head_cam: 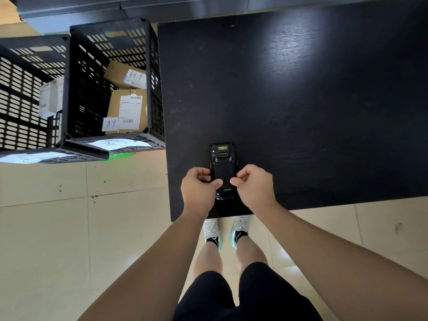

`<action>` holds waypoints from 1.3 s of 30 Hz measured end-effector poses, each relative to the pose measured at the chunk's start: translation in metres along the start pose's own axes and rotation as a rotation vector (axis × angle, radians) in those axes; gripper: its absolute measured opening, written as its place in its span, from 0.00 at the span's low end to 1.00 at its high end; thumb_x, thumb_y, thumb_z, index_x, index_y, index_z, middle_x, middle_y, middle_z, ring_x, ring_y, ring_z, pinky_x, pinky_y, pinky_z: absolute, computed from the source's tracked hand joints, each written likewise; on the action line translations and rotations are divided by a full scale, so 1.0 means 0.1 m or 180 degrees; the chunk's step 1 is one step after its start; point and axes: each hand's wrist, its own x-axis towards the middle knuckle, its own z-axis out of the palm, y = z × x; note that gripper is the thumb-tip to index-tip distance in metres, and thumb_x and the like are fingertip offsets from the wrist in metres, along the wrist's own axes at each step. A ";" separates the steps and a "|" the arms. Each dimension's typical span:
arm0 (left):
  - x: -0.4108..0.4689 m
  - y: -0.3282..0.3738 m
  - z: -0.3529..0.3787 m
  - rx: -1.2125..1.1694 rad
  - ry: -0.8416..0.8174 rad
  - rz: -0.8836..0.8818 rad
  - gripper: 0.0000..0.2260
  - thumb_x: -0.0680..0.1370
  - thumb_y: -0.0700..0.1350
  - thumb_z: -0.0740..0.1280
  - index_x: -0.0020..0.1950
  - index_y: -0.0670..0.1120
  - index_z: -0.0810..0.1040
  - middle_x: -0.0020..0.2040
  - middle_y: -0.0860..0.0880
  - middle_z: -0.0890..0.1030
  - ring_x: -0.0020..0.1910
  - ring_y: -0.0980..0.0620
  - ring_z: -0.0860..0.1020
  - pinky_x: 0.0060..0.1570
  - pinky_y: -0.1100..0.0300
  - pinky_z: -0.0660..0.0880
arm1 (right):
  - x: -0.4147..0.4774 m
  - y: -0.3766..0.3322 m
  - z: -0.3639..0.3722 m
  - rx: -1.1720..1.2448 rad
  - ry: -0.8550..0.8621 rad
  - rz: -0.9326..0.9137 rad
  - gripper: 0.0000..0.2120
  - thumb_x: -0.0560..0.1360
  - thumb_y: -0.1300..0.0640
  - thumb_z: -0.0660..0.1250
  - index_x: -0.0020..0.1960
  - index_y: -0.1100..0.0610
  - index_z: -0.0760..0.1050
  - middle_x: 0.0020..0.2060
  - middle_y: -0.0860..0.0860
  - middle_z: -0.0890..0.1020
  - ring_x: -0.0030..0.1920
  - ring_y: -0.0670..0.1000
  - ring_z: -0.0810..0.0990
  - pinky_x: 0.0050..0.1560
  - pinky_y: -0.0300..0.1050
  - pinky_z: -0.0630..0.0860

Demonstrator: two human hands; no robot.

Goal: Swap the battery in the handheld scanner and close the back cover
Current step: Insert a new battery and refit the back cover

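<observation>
The black handheld scanner (223, 167) lies face down on the dark table (301, 100), near its front left corner, its back cover facing up. My left hand (199, 188) grips the scanner's left side, thumb on the back cover. From the other side my right hand (253, 185) holds the right edge, its thumb also pressing on the cover. The scanner's lower half is partly hidden by both hands. No loose battery is visible.
Two black slotted crates (111, 77) stand on the floor left of the table, holding cardboard parcels (127, 110) with labels. The table's front edge runs just below my hands. My legs and shoes stand on a tiled floor.
</observation>
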 end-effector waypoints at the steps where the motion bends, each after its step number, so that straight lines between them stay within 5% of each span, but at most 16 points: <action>1: 0.02 0.01 -0.01 0.0045 -0.0039 0.0030 0.17 0.66 0.40 0.81 0.48 0.53 0.78 0.42 0.53 0.81 0.42 0.56 0.81 0.41 0.63 0.77 | 0.01 -0.01 -0.01 -0.0006 -0.0034 -0.0014 0.07 0.70 0.58 0.76 0.44 0.56 0.79 0.35 0.49 0.81 0.37 0.47 0.80 0.39 0.40 0.76; 5: 0.05 0.07 -0.03 0.0136 -0.0138 0.0106 0.18 0.68 0.42 0.79 0.54 0.50 0.77 0.44 0.52 0.81 0.43 0.52 0.82 0.48 0.54 0.81 | 0.04 -0.07 -0.05 0.0027 -0.0030 -0.0071 0.10 0.69 0.58 0.76 0.49 0.53 0.79 0.41 0.48 0.81 0.41 0.46 0.80 0.44 0.39 0.75; 15: 0.28 0.30 -0.03 0.0512 -0.0168 0.0527 0.17 0.69 0.42 0.79 0.50 0.53 0.74 0.42 0.56 0.78 0.40 0.61 0.76 0.39 0.70 0.67 | 0.32 -0.17 -0.12 -0.0203 -0.0148 -0.0701 0.17 0.67 0.56 0.78 0.53 0.52 0.78 0.45 0.49 0.77 0.39 0.45 0.76 0.44 0.38 0.73; 24: 0.44 0.29 -0.01 0.0465 -0.0288 0.0388 0.20 0.66 0.38 0.81 0.49 0.52 0.75 0.41 0.52 0.79 0.40 0.55 0.78 0.40 0.61 0.75 | 0.41 -0.19 -0.05 -0.0205 -0.0231 -0.0414 0.16 0.67 0.60 0.77 0.46 0.48 0.73 0.45 0.48 0.76 0.41 0.47 0.77 0.41 0.40 0.70; 28: 0.43 0.29 -0.02 0.0483 -0.0342 0.0467 0.20 0.66 0.38 0.80 0.45 0.56 0.73 0.42 0.53 0.79 0.40 0.57 0.77 0.38 0.66 0.69 | 0.36 -0.19 -0.05 -0.0256 -0.0223 -0.0529 0.16 0.69 0.60 0.76 0.50 0.48 0.73 0.46 0.47 0.73 0.43 0.48 0.77 0.44 0.43 0.74; 31: 0.41 0.29 -0.05 0.0599 -0.0387 0.0580 0.19 0.67 0.39 0.79 0.44 0.56 0.73 0.41 0.53 0.78 0.38 0.58 0.76 0.36 0.68 0.67 | 0.25 -0.17 -0.01 -0.0105 -0.0029 -0.0510 0.17 0.67 0.56 0.77 0.51 0.47 0.73 0.46 0.46 0.73 0.41 0.44 0.76 0.41 0.35 0.71; 39: 0.48 0.41 -0.28 0.1683 -0.1026 0.1812 0.04 0.79 0.42 0.67 0.50 0.49 0.80 0.45 0.53 0.79 0.42 0.54 0.75 0.42 0.64 0.70 | 0.22 -0.16 0.02 0.0061 -0.0098 0.0044 0.29 0.62 0.47 0.80 0.59 0.55 0.76 0.47 0.50 0.76 0.48 0.51 0.78 0.46 0.42 0.73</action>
